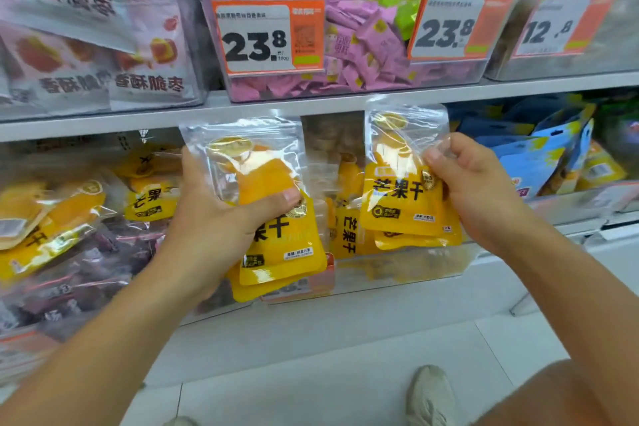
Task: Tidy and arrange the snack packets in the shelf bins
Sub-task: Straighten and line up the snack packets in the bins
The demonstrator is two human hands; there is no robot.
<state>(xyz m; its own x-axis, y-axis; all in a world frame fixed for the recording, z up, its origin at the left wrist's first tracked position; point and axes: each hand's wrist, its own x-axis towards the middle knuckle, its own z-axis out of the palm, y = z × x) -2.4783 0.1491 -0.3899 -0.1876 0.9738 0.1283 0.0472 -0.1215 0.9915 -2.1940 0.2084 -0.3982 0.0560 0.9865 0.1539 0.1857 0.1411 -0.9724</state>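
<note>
My left hand [221,214] grips a small stack of yellow dried-mango packets [276,249], thumb across the front, held upright before the lower shelf bin [397,270]. My right hand [473,190] pinches another stack of the same yellow packets [401,197] by its clear upper right edge. Both stacks hang in front of the clear bin, where more mango packets [345,232] stand behind them. Further mango packets [48,218] lie tilted in the bin at the left.
Dark purple packets [86,273] fill the lower left bin. Blue packets [539,156] sit in the bin at right. The upper shelf carries a bin of pink sachets [366,41], price tags [266,38] and red-date bags [86,28]. My shoe [432,394] stands on the white floor below.
</note>
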